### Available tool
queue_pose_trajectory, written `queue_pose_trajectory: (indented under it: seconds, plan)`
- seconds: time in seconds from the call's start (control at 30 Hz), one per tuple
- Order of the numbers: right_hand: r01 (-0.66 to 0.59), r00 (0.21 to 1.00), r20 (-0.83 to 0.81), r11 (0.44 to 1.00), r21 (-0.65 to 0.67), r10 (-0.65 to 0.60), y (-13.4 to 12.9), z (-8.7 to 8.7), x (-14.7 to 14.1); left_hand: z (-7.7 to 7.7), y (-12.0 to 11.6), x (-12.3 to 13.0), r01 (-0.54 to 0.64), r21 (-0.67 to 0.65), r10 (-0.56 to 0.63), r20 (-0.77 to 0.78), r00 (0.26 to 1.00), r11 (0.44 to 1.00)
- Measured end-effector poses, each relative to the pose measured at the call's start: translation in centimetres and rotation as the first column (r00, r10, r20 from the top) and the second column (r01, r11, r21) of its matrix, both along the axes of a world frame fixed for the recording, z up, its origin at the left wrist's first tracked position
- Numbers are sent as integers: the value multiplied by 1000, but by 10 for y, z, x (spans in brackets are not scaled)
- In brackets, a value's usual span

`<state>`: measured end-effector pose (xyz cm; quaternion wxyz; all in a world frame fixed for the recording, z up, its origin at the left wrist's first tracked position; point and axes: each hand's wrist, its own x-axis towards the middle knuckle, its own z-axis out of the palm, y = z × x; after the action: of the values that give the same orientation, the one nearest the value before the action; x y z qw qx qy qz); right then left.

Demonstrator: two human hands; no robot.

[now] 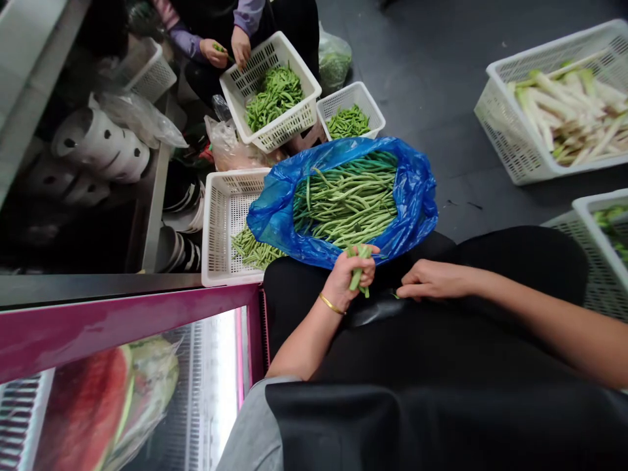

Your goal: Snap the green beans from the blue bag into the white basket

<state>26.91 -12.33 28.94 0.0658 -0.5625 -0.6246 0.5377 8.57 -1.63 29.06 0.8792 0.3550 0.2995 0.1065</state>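
Observation:
My left hand [347, 275], with a gold bangle at the wrist, is closed around a small bunch of green bean pieces [360, 269]. It is at the near edge of a blue plastic bag [417, 196] full of long green beans [353, 196]. To its right, my right hand [422, 280] is over my dark-clad lap, thumb and fingertips pressed together, with a tiny green bit at the tips. Left of the bag, a white basket [218, 229] contains short bean pieces [255, 248].
Across from me, a person's hands [228, 51] work over a white basket [309, 108] of beans. Beside it is a smaller bean basket [377, 121]. A crate [520, 147] of white-stemmed vegetables is at right. A glass-topped case with cut watermelon [93, 405] is at lower left.

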Motion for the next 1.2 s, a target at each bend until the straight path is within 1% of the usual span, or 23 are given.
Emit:
queue_pose_trajectory:
  seconds: [0.03,0.07,0.1,0.17,0.2,0.23,0.3,0.37,0.4,0.47,0.53,0.6,0.63,0.7,0.77,0.83,0.9,0.93,1.0,1.07,1.1,1.13,1.2]
  plan:
    - [0,997,75,1000,-12,1,8,3,7,-2,3,0,-30,-120,35,46,998,992]
    - [45,979,196,998,53,-54,20,4,13,-4,6,1,-55,-206,73,81,994,977]
    - [94,932,329,979,179,-149,35,3,20,-5,8,2,-76,-256,104,100,989,964]
    - [105,775,535,904,415,-336,70,-6,32,-5,9,4,-103,-279,137,103,985,955]
    - [75,707,600,884,462,-374,89,-13,37,-5,9,4,-107,-266,135,89,987,958]
    - [39,663,651,885,463,-370,106,-21,41,-5,8,5,-106,-244,126,69,990,964]
    - [-28,634,716,917,398,-292,132,-33,47,-6,7,5,-96,-205,102,18,995,974]
    - [-57,639,725,924,378,-257,144,-34,51,-8,8,4,-100,-197,99,-15,995,975]
    - [-65,638,723,918,392,-264,143,-30,52,-9,9,4,-113,-197,111,-20,994,974]
    - [-59,643,691,878,475,-331,133,-14,52,-10,9,4,-139,-185,139,-12,990,973]
    - [-22,666,616,815,580,-421,115,3,47,-9,9,5,-150,-129,151,-4,989,980]
    - [67,721,497,763,643,-482,95,14,38,-6,7,6,-130,-61,130,-10,992,990]
    - [131,762,426,759,638,-489,86,15,34,-5,5,7,-115,-29,115,-19,993,993]
    - [287,838,247,779,558,-486,73,12,25,-2,0,7,-85,40,87,-38,995,996]
    - [454,861,16,782,427,-508,62,9,18,0,-6,5,-76,148,86,-65,994,986]
    - [593,805,-193,747,300,-561,51,12,12,3,-11,3,-78,299,110,-93,990,951]
    - [666,738,-323,716,210,-592,35,22,4,6,-16,2,-105,423,161,-99,982,900]
    - [680,718,-360,711,179,-596,26,27,-1,8,-18,2,-135,444,190,-82,978,886]
    - [660,717,-402,739,132,-569,9,35,-13,11,-20,3,-204,385,231,-25,973,900]
    - [605,748,-420,788,114,-514,-5,36,-25,14,-21,5,-227,247,227,30,973,942]
    - [588,760,-416,801,116,-498,-9,34,-29,14,-21,6,-236,183,230,52,972,954]
    - [586,766,-402,802,118,-501,-11,32,-33,15,-21,8,-253,136,245,68,967,958]
    - [605,769,-342,788,115,-540,-13,27,-35,15,-21,9,-323,90,316,90,945,942]
